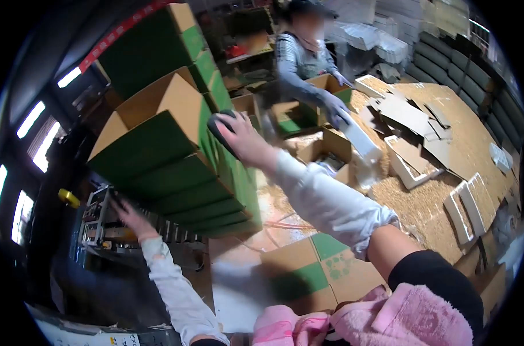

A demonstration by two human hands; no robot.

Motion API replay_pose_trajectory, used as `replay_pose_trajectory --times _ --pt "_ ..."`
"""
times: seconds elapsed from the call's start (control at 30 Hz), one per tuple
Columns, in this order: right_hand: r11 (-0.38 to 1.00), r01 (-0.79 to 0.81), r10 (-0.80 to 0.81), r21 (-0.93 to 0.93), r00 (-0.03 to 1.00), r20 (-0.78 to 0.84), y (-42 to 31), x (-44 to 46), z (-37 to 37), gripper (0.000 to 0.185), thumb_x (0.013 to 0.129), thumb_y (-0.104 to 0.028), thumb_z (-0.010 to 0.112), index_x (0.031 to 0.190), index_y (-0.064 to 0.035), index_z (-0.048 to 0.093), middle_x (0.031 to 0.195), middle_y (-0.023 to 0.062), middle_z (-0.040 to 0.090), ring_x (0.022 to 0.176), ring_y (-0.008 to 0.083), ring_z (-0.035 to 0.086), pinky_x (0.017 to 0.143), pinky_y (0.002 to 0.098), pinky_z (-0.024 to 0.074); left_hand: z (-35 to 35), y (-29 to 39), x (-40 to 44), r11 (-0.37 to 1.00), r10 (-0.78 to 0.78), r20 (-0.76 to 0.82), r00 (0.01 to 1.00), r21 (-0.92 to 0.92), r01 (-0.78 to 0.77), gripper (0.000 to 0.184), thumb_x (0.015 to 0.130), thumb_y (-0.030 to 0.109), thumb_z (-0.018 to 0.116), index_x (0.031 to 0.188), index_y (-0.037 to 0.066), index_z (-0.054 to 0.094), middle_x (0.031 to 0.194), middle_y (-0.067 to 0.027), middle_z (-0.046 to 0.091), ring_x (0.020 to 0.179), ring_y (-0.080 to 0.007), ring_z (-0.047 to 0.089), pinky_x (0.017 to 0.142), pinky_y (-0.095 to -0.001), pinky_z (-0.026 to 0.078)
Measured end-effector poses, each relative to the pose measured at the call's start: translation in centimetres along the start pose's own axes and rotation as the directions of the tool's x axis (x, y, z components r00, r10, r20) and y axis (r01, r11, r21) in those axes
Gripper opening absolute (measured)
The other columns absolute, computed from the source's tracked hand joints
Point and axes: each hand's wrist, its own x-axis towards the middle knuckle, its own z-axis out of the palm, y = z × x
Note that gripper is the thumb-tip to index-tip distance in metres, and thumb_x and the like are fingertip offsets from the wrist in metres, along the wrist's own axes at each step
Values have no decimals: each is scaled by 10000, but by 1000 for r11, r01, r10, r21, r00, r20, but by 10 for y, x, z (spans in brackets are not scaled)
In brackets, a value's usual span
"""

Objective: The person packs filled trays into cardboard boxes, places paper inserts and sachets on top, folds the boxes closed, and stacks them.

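Note:
Near the centre, my right hand (244, 138) is wrapped round a dark rounded object (221, 134), beside the right side of a stack of green and brown cardboard boxes (175, 167). The top box of this stack has its flaps up. My left hand (129, 216) reaches low at the left, beside a metal roller frame (103, 222), its fingers apart. Below the stack, a flat green and brown cardboard piece (314, 271) lies on the work surface.
Across the table, a gloved co-worker (305, 69) holds a white foam piece (357, 135) over an open box (328, 150). Grain-like loose material (409, 199) with foam trays (469, 210) and cardboard scraps (409, 115) covers the right. Taller boxes (152, 52) stand behind; a yellow object (69, 198) is far left.

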Motion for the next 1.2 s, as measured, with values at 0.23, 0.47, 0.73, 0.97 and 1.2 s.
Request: replay_pose_trajectory --times 0.23,0.47,0.73,0.97,1.2 --pt "887 -320 458 -333 699 549 -69 -355 -121 691 827 -552 488 1305 -57 438 1367 229 357 1268 411 325 1040 588 195 -71 32 -327 615 -383 605 698 731 -296 431 913 194 418 1291 -11 444 1256 -218 503 1168 -281 483 1008 -386 355" --pt "854 -494 484 -162 641 596 -83 -393 -117 739 827 -537 510 1334 -19 367 1386 233 327 1288 410 296 1073 525 196 31 231 -335 784 -621 687 378 538 310 377 847 22 481 1220 -14 521 1155 -163 574 1076 -264 552 915 -393 442" --pt "982 71 19 -177 885 465 -91 -221 -318 110 719 -193 546 748 -90 572 734 49 593 722 210 596 627 327 477 -9 171 -196 722 -599 759 -254 650 239 318 920 199 465 1158 15 568 1061 -154 605 1026 -255 569 875 -331 442" --pt "981 -95 184 -171 746 640 -50 -221 -284 179 725 -235 559 854 -112 583 841 75 597 843 243 593 696 358 475 104 265 -215 812 -478 726 -494 580 67 337 955 237 404 1096 -22 568 889 -95 621 787 -145 529 741 -275 417" --pt "985 126 -174 122 779 602 -60 -302 -355 152 664 -203 607 785 -114 586 857 41 604 1041 243 533 1035 490 324 137 280 -196 867 -420 899 126 438 -238 310 852 222 529 1070 13 597 755 -206 631 701 -312 646 627 -356 505"
